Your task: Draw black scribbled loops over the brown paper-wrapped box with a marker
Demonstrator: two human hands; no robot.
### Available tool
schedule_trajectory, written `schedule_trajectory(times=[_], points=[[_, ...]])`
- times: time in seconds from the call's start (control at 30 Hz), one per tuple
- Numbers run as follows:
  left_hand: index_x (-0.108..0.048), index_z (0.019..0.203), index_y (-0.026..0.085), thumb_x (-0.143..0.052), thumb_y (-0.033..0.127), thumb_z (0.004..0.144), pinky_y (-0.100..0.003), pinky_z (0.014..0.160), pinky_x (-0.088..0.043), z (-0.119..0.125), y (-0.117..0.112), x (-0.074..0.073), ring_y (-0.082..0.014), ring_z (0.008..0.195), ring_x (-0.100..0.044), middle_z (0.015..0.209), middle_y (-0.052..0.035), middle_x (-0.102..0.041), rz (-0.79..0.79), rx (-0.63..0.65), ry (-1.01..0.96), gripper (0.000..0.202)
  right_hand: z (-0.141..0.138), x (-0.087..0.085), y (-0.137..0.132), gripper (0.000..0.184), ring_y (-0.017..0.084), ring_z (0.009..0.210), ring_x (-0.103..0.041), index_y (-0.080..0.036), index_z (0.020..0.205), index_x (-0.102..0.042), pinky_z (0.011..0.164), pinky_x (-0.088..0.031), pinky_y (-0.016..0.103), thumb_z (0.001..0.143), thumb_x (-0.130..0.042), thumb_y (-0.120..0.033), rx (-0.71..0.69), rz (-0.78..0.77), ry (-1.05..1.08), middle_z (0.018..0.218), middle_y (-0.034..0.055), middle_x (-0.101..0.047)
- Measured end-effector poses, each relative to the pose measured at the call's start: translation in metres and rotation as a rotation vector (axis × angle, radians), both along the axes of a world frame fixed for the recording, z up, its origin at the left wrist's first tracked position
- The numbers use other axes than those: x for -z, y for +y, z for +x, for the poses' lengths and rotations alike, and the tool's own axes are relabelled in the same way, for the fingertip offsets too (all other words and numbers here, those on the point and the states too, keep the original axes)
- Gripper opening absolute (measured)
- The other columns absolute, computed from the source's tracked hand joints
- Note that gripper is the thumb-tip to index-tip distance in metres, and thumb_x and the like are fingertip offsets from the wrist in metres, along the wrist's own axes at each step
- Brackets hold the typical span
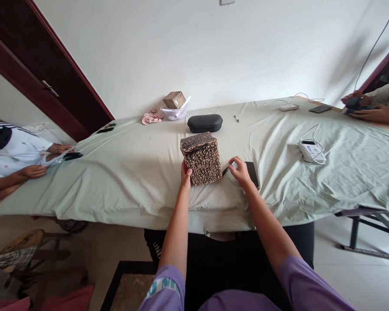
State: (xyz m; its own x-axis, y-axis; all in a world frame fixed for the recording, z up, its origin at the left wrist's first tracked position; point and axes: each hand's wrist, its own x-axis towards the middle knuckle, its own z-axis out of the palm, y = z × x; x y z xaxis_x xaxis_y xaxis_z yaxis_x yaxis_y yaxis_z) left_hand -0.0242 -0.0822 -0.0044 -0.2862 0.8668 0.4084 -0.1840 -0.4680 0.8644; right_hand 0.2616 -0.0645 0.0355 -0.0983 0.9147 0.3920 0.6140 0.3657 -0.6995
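A brown cardboard box (203, 162), its visible sides covered in dark scribbled loops, is tilted above the cloth-covered table. My left hand (186, 173) grips its left side, thumb on the front face. My right hand (240, 169) is closed around a dark marker (226, 170), whose end lies close to the box's lower right edge; whether it touches cannot be made out. Partly behind my right hand lies a dark phone (253, 173). Just beyond the box sits a black hard case (205, 123).
A pale green cloth (142, 172) covers the table. At the back are a pink cloth (152, 116), a plastic tub (176, 113) with a small carton (174, 100), and a pen (236, 118). To the right stands a corded white device (312, 152). People work at both ends.
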Motion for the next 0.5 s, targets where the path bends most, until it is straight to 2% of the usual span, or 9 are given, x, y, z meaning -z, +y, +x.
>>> schedule_trajectory(times=[0.07, 0.17, 0.27, 0.37, 0.43, 0.5], points=[[-0.061, 0.145, 0.026, -0.078, 0.084, 0.064, -0.053, 0.124, -0.042, 0.001, -0.001, -0.002, -0.0385, 0.144, -0.056, 0.147, -0.0141, -0.066, -0.001, -0.003, 0.005, 0.102, 0.009, -0.003, -0.011, 0.031, 0.034, 0.125, -0.054, -0.018, 0.107, -0.065, 0.115, -0.036, 0.050, 0.087, -0.050, -0.035, 0.202, -0.060, -0.054, 0.122, 0.0158, -0.065], [-0.060, 0.146, 0.025, -0.077, 0.087, 0.061, -0.054, 0.123, -0.042, 0.001, 0.000, -0.003, -0.0395, 0.144, -0.056, 0.144, -0.0153, -0.067, -0.008, -0.007, 0.008, 0.107, 0.021, -0.012, -0.027, 0.056, 0.043, 0.140, -0.046, -0.017, 0.138, -0.059, 0.116, -0.030, 0.060, 0.088, -0.061, -0.043, 0.527, -0.362, -0.238, 0.144, 0.0217, -0.056], [-0.058, 0.147, 0.025, -0.077, 0.087, 0.060, -0.055, 0.123, -0.042, 0.001, 0.002, 0.000, -0.0395, 0.144, -0.056, 0.143, -0.0158, -0.067, -0.019, -0.010, 0.015, 0.109, 0.023, -0.025, -0.034, 0.087, 0.046, 0.145, -0.044, -0.014, 0.155, -0.046, 0.117, -0.029, 0.061, 0.083, -0.076, -0.053, 0.586, -0.611, -0.353, 0.156, 0.0288, -0.045], [-0.056, 0.149, 0.025, -0.075, 0.088, 0.061, -0.055, 0.122, -0.043, 0.001, 0.003, 0.002, -0.0389, 0.143, -0.056, 0.141, -0.0156, -0.067, -0.022, -0.018, 0.034, 0.110, 0.018, -0.031, -0.033, 0.108, 0.048, 0.147, -0.045, -0.012, 0.162, -0.036, 0.117, -0.030, 0.061, 0.075, -0.086, -0.051, 0.649, -0.696, -0.335, 0.157, 0.0348, -0.042], [-0.055, 0.150, 0.024, -0.073, 0.089, 0.062, -0.055, 0.120, -0.045, 0.000, 0.003, 0.002, -0.0389, 0.141, -0.057, 0.140, -0.0161, -0.067, -0.019, -0.022, 0.054, 0.110, 0.015, -0.029, -0.032, 0.110, 0.050, 0.148, -0.043, -0.009, 0.160, -0.038, 0.117, -0.030, 0.064, 0.070, -0.090, -0.045, 0.707, -0.692, -0.260, 0.156, 0.0375, -0.043], [-0.053, 0.151, 0.023, -0.072, 0.089, 0.064, -0.055, 0.119, -0.046, -0.001, 0.002, 0.001, -0.0394, 0.141, -0.057, 0.140, -0.0169, -0.067, -0.013, -0.021, 0.078, 0.111, 0.017, -0.022, -0.033, 0.096, 0.052, 0.146, -0.044, -0.005, 0.147, -0.053, 0.118, -0.031, 0.065, 0.065, -0.090, -0.037, 0.696, -0.636, -0.058, 0.150, 0.0371, -0.051]])
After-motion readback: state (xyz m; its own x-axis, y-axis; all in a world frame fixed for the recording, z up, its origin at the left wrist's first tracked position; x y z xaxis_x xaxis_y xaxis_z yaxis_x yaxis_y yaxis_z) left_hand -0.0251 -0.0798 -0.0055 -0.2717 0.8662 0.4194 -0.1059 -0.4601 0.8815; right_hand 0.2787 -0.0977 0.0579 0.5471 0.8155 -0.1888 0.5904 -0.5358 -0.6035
